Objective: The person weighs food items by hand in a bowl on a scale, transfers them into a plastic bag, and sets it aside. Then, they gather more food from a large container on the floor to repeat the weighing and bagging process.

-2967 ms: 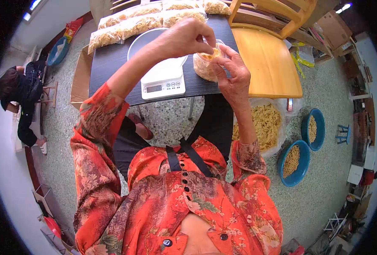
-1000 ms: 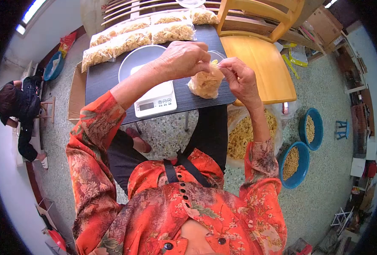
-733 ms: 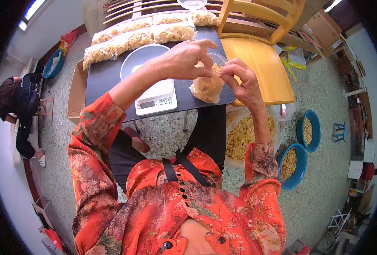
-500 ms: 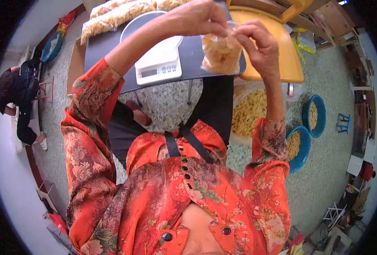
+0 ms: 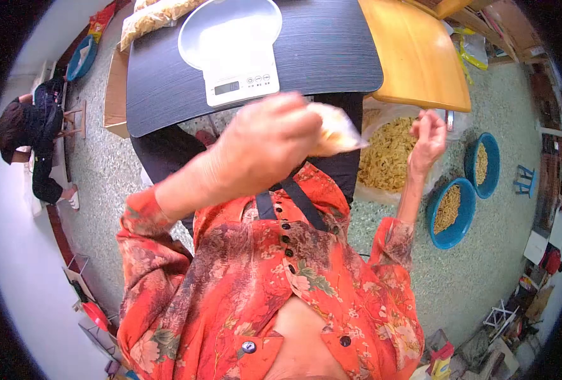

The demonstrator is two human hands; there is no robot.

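The left forearm [image 5: 189, 187] slants up and rightward to the left hand [image 5: 265, 142], which is shown near the centre of the frame, slightly blurred, back uppermost, fingers closed in a grip. The right forearm [image 5: 410, 199] rises steeply, right of centre; the right hand [image 5: 428, 144] is raised, its fingers loosely bent.

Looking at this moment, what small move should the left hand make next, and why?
Probably carry the small bag forward over the near edge of the table, toward the scale: the left hand holds it in the air above the lap, short of the table, and no bag sits on the scale.
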